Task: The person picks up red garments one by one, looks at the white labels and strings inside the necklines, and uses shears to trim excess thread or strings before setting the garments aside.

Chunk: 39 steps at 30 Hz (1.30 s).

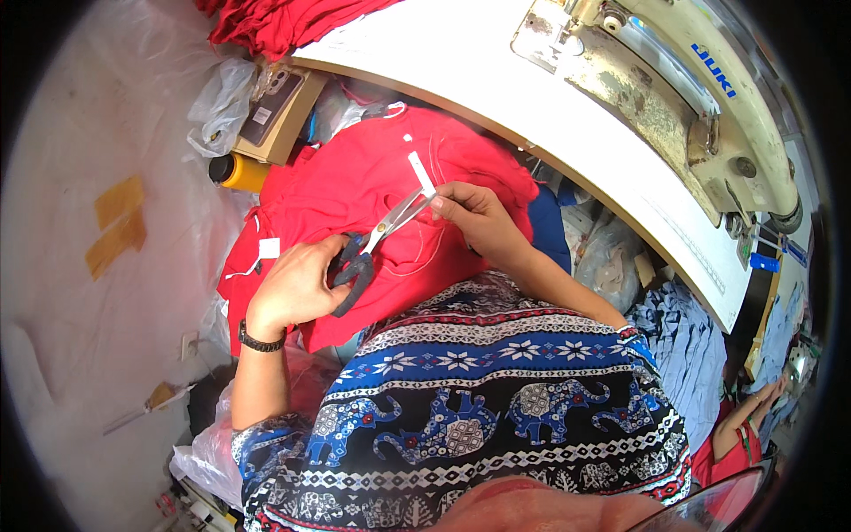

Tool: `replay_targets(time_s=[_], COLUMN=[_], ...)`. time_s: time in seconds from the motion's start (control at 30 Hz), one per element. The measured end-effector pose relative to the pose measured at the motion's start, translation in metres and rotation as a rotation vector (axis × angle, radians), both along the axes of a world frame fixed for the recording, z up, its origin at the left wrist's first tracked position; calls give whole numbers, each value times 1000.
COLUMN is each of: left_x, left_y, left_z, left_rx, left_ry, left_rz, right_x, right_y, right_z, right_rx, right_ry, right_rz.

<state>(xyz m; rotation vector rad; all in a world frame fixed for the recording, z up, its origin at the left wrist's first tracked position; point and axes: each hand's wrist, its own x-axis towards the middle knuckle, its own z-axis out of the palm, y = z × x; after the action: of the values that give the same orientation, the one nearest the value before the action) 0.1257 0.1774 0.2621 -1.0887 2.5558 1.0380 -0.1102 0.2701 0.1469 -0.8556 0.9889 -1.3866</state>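
My left hand point(297, 282) is closed on the handles of a pair of scissors point(381, 230), which are wrapped in dark material. The scissor blades stand slightly apart and point up and right, reaching my right fingertips. In a pinch, my right hand point(479, 220) holds a narrow white strip point(420, 172), like a label or tape, right at the blade tips. Beneath both hands, a red garment point(355, 182) lies spread over my lap. Loose pale threads run across it, and a small white tag point(269, 248) shows beside my left hand.
Ahead and to the right is a white sewing table point(461, 89) with a sewing machine point(656, 115). More red cloth point(284, 27) lies at its far left. A cardboard box point(297, 115) and a yellow bottle point(239, 172) stand left. Blue cloth point(678, 346) hangs right, near another person's arm point(745, 412).
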Motion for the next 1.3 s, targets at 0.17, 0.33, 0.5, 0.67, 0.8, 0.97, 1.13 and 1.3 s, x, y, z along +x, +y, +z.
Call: replay_targets(time_s=[0.17,0.33,0.5,0.67,0.8,0.97,1.13,1.3], left_x=[-9,-5,4,7,-10,-116,-220,-203], left_y=[-2,0,3,3,-20,-98,-160,-136], left_z=[-9,-13,-18,-22,-24,-11,-40,-32], left_rx=[-9,-36,-72,12,-79,-434,-560,-545], left_ry=[0,27,52,96,273,328,247,501], left_rz=[-50,-67,-42,33,107,6,-42,-224], right_x=[1,1,3,3,-1,-18,-19,-17], right_y=[2,1,-1,-2,3,29,54,56], right_z=[7,10,6,3,-2,-23,-25,-40], right_rx=[-2,45,46,89,-53,-141,181,305], right_ry=[43,71,78,139,289,620,946,409], right_rz=[10,40,50,28,-106,-318,3,-71])
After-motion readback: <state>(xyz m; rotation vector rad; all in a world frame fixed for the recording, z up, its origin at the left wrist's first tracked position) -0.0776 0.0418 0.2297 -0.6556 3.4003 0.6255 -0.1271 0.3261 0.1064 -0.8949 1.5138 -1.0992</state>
